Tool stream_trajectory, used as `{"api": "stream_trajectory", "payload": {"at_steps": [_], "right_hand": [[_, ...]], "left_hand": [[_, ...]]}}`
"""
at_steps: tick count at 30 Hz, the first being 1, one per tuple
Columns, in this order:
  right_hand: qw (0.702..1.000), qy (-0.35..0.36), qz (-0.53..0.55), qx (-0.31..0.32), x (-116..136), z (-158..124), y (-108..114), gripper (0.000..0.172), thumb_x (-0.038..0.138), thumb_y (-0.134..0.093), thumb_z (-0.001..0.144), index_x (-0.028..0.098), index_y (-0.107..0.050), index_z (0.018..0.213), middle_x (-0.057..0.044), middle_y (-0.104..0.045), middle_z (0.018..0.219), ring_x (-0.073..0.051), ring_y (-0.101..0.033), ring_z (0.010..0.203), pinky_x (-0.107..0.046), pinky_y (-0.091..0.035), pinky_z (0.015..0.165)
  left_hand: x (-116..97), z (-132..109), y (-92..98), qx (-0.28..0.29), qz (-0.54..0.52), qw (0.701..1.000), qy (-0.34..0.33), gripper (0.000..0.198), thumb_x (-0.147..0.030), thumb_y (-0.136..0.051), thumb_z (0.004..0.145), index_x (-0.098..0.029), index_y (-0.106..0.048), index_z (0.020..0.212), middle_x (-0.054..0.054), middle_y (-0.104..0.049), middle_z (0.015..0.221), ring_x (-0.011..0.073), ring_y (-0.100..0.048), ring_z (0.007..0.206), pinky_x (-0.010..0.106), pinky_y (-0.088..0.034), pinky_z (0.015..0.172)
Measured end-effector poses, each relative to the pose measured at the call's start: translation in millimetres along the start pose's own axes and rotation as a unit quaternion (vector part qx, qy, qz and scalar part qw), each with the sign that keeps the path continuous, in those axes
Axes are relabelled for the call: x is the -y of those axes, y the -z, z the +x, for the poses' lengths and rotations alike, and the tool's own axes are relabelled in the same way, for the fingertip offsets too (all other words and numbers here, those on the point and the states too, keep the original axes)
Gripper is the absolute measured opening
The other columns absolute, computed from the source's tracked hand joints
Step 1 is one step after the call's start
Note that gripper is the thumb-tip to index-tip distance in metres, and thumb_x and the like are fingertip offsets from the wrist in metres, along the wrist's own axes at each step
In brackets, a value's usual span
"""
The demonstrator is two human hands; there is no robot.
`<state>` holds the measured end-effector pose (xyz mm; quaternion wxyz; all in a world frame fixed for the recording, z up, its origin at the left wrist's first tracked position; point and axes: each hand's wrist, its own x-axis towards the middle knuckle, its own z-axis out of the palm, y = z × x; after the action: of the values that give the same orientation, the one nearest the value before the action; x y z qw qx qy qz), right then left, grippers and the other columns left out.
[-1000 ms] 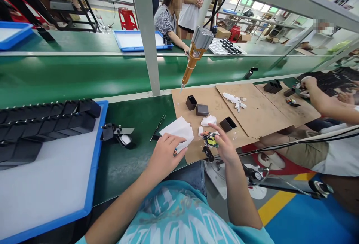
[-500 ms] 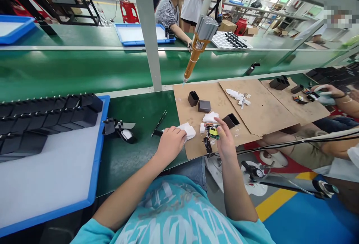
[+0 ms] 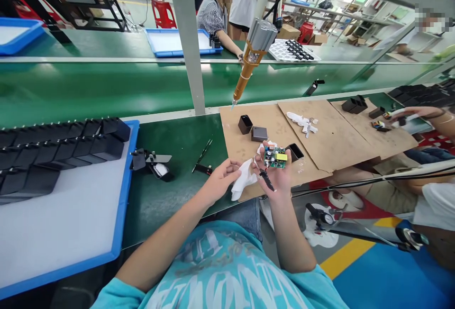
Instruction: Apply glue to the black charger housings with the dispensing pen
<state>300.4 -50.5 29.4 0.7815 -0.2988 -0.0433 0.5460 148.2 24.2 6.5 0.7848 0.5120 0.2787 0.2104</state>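
My right hand [image 3: 280, 182] is palm up with its fingers curled round a green circuit board [image 3: 272, 158] that carries a yellow block. A black plate-like part [image 3: 266, 179] lies across the same palm, close below the board. My left hand [image 3: 222, 178] pinches the edge of a white wipe [image 3: 244, 182], which hangs down between the two hands. Beyond the right hand, an open black housing [image 3: 294, 152] lies on its side, and a crumpled white wipe is partly hidden behind the fingers. Tweezers [image 3: 202, 153] and a small black part [image 3: 204, 169] lie left of the cardboard.
Cardboard sheets [image 3: 231, 131] cover the bench, bearing another black housing [image 3: 245, 124] and a dark box [image 3: 259, 133]. An orange dispensing tool [image 3: 245, 79] hangs above. At left is a blue-rimmed tray [image 3: 124, 204] of black housings. A co-worker's hand [image 3: 424, 112] works at right.
My right hand has turned palm up and lifted the circuit board and black part off the cardboard. My left hand has drawn the wipe down and toward me.
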Motion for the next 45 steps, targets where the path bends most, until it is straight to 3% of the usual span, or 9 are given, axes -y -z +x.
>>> {"api": "stream_trajectory", "payload": {"at_steps": [7,15,21,27,31,34,37,42,45], "right_hand": [[0.998,-0.003,-0.057,-0.017,-5,2,2,0.048,0.066,-0.043,0.087,0.033,-0.067,0.111,0.001,-0.075,0.094,-0.014,-0.065,0.074,-0.029,-0.052,0.069],[0.995,0.025,-0.096,-0.029,-19,2,-3,0.054,0.070,-0.043,0.084,0.031,-0.067,0.114,0.000,-0.075,0.097,-0.016,-0.066,0.072,-0.030,-0.053,0.067],[0.996,0.040,-0.058,-0.061,-30,-4,-13,0.048,0.065,-0.047,0.086,0.031,-0.067,0.114,0.000,-0.076,0.094,-0.016,-0.065,0.071,-0.032,-0.054,0.071],[0.995,0.046,-0.068,-0.058,-35,-5,-13,0.045,0.064,-0.047,0.085,0.031,-0.068,0.109,0.000,-0.075,0.098,-0.015,-0.064,0.068,-0.029,-0.053,0.062],[0.996,0.045,-0.033,-0.066,-35,-4,-14,0.044,0.063,-0.050,0.084,0.030,-0.068,0.108,0.000,-0.075,0.096,-0.013,-0.063,0.067,-0.026,-0.053,0.062],[0.996,0.055,-0.029,-0.061,-33,-5,-14,0.044,0.063,-0.049,0.085,0.030,-0.068,0.107,0.001,-0.075,0.095,-0.012,-0.064,0.069,-0.026,-0.053,0.064],[0.997,0.049,-0.032,-0.056,-30,-7,-14,0.043,0.063,-0.049,0.085,0.030,-0.068,0.104,0.001,-0.075,0.095,-0.013,-0.064,0.070,-0.026,-0.053,0.065],[0.998,0.037,-0.014,-0.057,-28,-11,-15,0.039,0.060,-0.050,0.087,0.028,-0.070,0.097,0.001,-0.075,0.093,-0.011,-0.065,0.073,-0.025,-0.054,0.068],[0.998,0.029,-0.022,-0.052,-28,-13,-15,0.039,0.060,-0.049,0.087,0.028,-0.070,0.096,0.001,-0.075,0.094,-0.011,-0.066,0.074,-0.025,-0.054,0.069]], "left_hand": [[0,-3,-0.6,0.010,-0.004,1.000,-0.027,0.038,-0.047,-0.075,0.074,-0.018,-0.062,0.095,0.004,-0.069,0.091,0.0170,-0.064,0.083,0.026,-0.049,0.071],[5,-8,-3.2,0.016,0.093,0.982,-0.165,0.033,-0.042,-0.064,0.087,-0.020,-0.068,0.112,0.009,-0.070,0.109,0.0203,-0.066,0.094,0.029,-0.053,0.077],[2,-13,-4.0,0.013,0.236,0.921,-0.310,0.026,-0.030,-0.061,0.091,-0.024,-0.069,0.116,0.008,-0.069,0.107,0.0179,-0.065,0.097,0.029,-0.051,0.085],[5,-14,-5.3,-0.036,0.322,0.842,-0.431,0.019,-0.023,-0.062,0.090,-0.025,-0.072,0.106,0.004,-0.065,0.091,0.0134,-0.064,0.080,0.023,-0.052,0.070],[5,-16,-4.2,-0.015,0.361,0.798,-0.482,0.018,-0.017,-0.060,0.089,-0.024,-0.073,0.099,0.003,-0.063,0.081,0.0108,-0.061,0.068,0.020,-0.049,0.060],[1,-20,-1.3,-0.019,0.349,0.810,-0.471,0.016,-0.017,-0.060,0.087,-0.023,-0.072,0.096,0.003,-0.064,0.081,0.0115,-0.061,0.067,0.022,-0.048,0.059],[-2,-20,3.6,-0.070,0.294,0.847,-0.437,0.011,-0.017,-0.058,0.086,-0.021,-0.068,0.089,0.003,-0.064,0.078,0.0134,-0.060,0.069,0.025,-0.048,0.063],[1,-14,11.0,-0.194,0.182,0.913,-0.310,0.011,-0.024,-0.054,0.089,-0.021,-0.065,0.091,0.000,-0.062,0.079,0.0128,-0.058,0.068,0.023,-0.046,0.061],[0,-10,12.1,-0.210,0.227,0.917,-0.254,0.017,-0.025,-0.053,0.090,-0.023,-0.068,0.098,0.001,-0.060,0.084,0.0142,-0.058,0.075,0.026,-0.048,0.069]]}}
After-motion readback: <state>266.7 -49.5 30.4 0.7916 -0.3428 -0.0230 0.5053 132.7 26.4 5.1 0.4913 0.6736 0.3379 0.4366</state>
